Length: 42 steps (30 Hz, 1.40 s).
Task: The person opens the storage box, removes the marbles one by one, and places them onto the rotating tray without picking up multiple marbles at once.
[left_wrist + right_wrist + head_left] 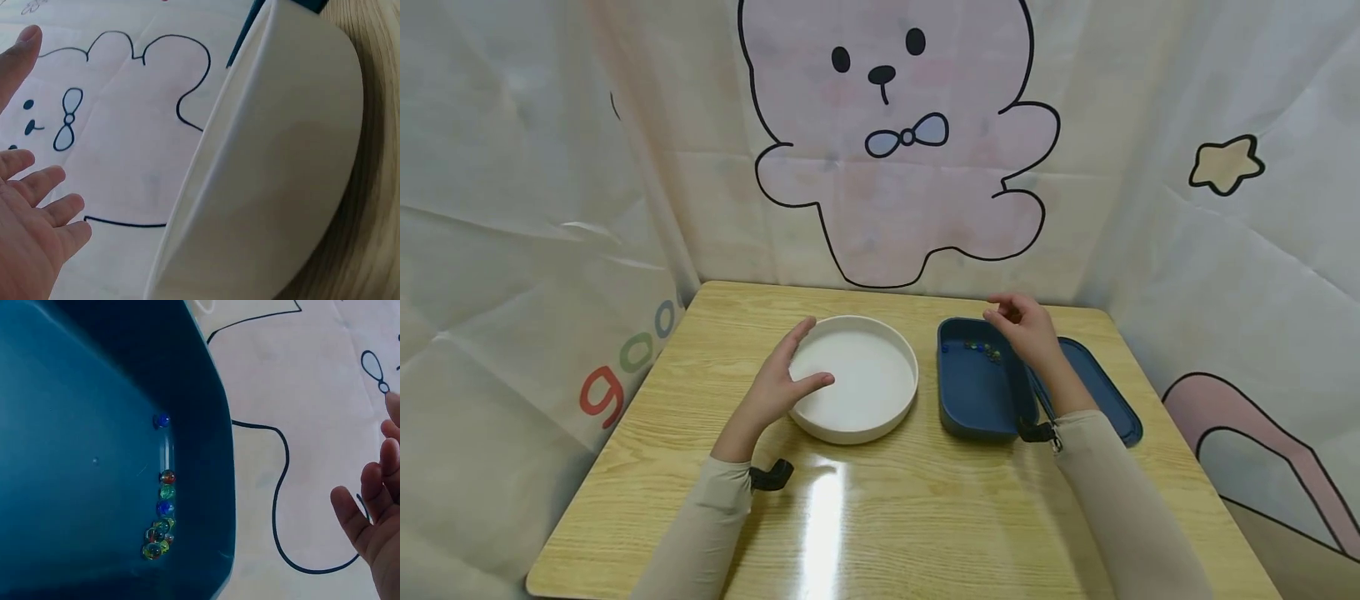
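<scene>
A round white dish (857,375) with a low wall stands on the table, left of middle. My left hand (772,383) hovers at its left rim, thumb and fingers spread wide and holding nothing. To the right is a deep blue box (973,400) with rounded corners. Several glass marbles (161,528), in blue, green, yellow and red, lie in a line along its far inner wall. Above the box's far right corner is my right hand (1024,332), its fingers loosely bent and nothing visible between them. The right wrist view shows only part of that hand (381,519).
A flat blue lid (1097,392) lies on the table right of the box, partly hidden by the right forearm. The wooden table (880,517) meets printed cloth curtains (700,167) at the back and both sides. Black straps circle both wrists.
</scene>
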Motion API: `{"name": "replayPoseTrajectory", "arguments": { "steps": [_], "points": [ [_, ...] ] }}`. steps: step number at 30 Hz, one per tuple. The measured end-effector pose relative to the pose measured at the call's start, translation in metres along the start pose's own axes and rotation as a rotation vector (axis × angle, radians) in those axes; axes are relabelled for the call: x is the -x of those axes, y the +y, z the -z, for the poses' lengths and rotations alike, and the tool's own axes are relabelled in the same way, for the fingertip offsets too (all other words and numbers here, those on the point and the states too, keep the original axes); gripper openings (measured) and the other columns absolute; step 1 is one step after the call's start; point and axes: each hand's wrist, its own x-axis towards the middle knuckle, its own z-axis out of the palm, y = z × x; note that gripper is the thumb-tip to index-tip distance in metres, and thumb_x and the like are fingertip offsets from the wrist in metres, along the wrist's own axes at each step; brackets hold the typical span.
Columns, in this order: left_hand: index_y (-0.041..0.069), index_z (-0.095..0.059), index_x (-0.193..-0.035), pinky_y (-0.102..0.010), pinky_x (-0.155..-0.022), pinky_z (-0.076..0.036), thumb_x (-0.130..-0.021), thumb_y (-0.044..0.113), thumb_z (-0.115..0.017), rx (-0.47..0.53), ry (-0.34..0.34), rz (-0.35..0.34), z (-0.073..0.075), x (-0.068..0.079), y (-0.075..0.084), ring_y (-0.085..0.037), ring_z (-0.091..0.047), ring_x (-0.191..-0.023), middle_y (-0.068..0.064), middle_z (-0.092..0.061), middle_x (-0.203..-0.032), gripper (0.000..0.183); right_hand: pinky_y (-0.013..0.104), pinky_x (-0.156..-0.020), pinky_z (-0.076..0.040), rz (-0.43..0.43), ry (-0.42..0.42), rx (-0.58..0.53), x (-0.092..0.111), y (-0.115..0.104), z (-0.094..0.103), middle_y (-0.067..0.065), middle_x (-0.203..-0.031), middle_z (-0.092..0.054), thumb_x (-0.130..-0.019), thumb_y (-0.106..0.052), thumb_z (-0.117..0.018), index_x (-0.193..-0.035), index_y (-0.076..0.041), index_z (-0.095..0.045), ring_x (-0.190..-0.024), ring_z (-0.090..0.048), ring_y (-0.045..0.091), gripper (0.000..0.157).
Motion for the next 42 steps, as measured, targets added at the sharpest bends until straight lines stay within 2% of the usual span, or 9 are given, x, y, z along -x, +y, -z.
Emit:
{"name": "replayPoseTrajectory", "arguments": {
  "steps": [7, 12, 19, 22, 26, 30, 32, 36, 42],
  "points": [
    [0.03, -0.028, -0.163, -0.063, -0.123, -0.021, -0.086, 0.031, -0.086, 0.025, 0.018, 0.008, 0.016, 0.007, -0.016, -0.027, -0.018, -0.157, 0.008, -0.028, -0.167, 0.097, 0.035, -0.068, -0.035, 0.03, -0.102, 0.028, -0.019, 0.01, -0.016, 0.007, -0.085, -0.043, -0.097, -0.027, -0.074, -0.123, -0.013, -0.072, -0.074, -0.04, 0.023, 0.03],
    [0.027, -0.026, -0.164, -0.056, -0.126, -0.015, -0.087, 0.029, -0.085, 0.055, 0.038, 0.022, 0.023, 0.011, -0.027, -0.027, -0.015, -0.158, 0.007, -0.026, -0.168, 0.097, 0.038, -0.067, -0.033, -0.002, -0.153, 0.029, -0.028, 0.016, -0.027, 0.005, -0.075, -0.032, -0.095, -0.025, -0.076, -0.123, -0.014, -0.072, -0.064, -0.03, 0.023, 0.03],
    [0.032, -0.021, -0.165, -0.068, -0.122, -0.015, -0.084, 0.03, -0.087, 0.061, 0.0, 0.097, 0.027, 0.019, -0.043, -0.042, -0.01, -0.157, 0.003, -0.016, -0.172, 0.105, 0.038, -0.064, -0.033, -0.077, -0.201, 0.015, -0.032, 0.023, -0.039, 0.002, -0.072, -0.029, -0.096, -0.024, -0.075, -0.126, -0.014, -0.07, -0.061, -0.026, 0.022, 0.031],
    [0.029, -0.016, -0.166, -0.072, -0.119, -0.016, -0.085, 0.026, -0.087, 0.033, -0.027, 0.14, 0.032, 0.022, -0.034, -0.048, -0.01, -0.155, -0.003, -0.01, -0.173, 0.108, 0.038, -0.065, -0.034, -0.095, -0.213, 0.019, -0.033, 0.027, -0.042, 0.003, -0.073, -0.031, -0.096, -0.024, -0.075, -0.126, -0.015, -0.07, -0.063, -0.028, 0.022, 0.031],
    [0.021, -0.01, -0.167, -0.074, -0.118, -0.016, -0.084, 0.018, -0.087, 0.006, -0.063, 0.192, 0.038, 0.022, -0.034, -0.053, -0.009, -0.153, -0.013, -0.004, -0.172, 0.114, 0.038, -0.067, -0.036, -0.105, -0.228, 0.031, -0.035, 0.032, -0.046, 0.002, -0.072, -0.032, -0.096, -0.023, -0.075, -0.126, -0.014, -0.07, -0.063, -0.031, 0.021, 0.032],
    [0.021, -0.007, -0.167, -0.073, -0.118, -0.015, -0.08, 0.017, -0.091, -0.004, -0.077, 0.201, 0.037, 0.018, -0.059, -0.05, -0.007, -0.154, -0.012, -0.003, -0.173, 0.121, 0.034, -0.065, -0.036, -0.119, -0.234, 0.019, -0.038, 0.038, -0.051, 0.0, -0.07, -0.032, -0.095, -0.022, -0.077, -0.125, -0.012, -0.071, -0.061, -0.031, 0.019, 0.032],
    [0.021, -0.006, -0.167, -0.073, -0.119, -0.014, -0.078, 0.019, -0.092, -0.013, -0.088, 0.191, 0.036, 0.017, -0.067, -0.047, -0.005, -0.156, -0.01, -0.002, -0.173, 0.124, 0.033, -0.062, -0.035, -0.127, -0.249, 0.019, -0.04, 0.042, -0.054, -0.001, -0.069, -0.031, -0.094, -0.024, -0.077, -0.125, -0.01, -0.071, -0.06, -0.031, 0.018, 0.034],
    [0.023, -0.005, -0.167, -0.071, -0.12, -0.009, -0.074, 0.025, -0.095, -0.022, -0.116, 0.16, 0.036, 0.019, -0.073, -0.039, 0.001, -0.158, -0.005, 0.0, -0.173, 0.13, 0.034, -0.057, -0.034, -0.15, -0.295, 0.048, -0.04, 0.049, -0.058, -0.002, -0.067, -0.031, -0.094, -0.028, -0.077, -0.125, -0.012, -0.071, -0.057, -0.032, 0.019, 0.035],
    [0.021, -0.004, -0.167, -0.069, -0.122, -0.005, -0.071, 0.03, -0.096, -0.028, -0.153, 0.128, 0.035, 0.02, -0.072, -0.036, 0.003, -0.158, -0.006, 0.001, -0.174, 0.134, 0.035, -0.058, -0.036, -0.198, -0.347, 0.102, -0.037, 0.057, -0.062, 0.0, -0.067, -0.039, -0.095, -0.028, -0.076, -0.125, -0.017, -0.071, -0.058, -0.037, 0.021, 0.032]
  ]
}}
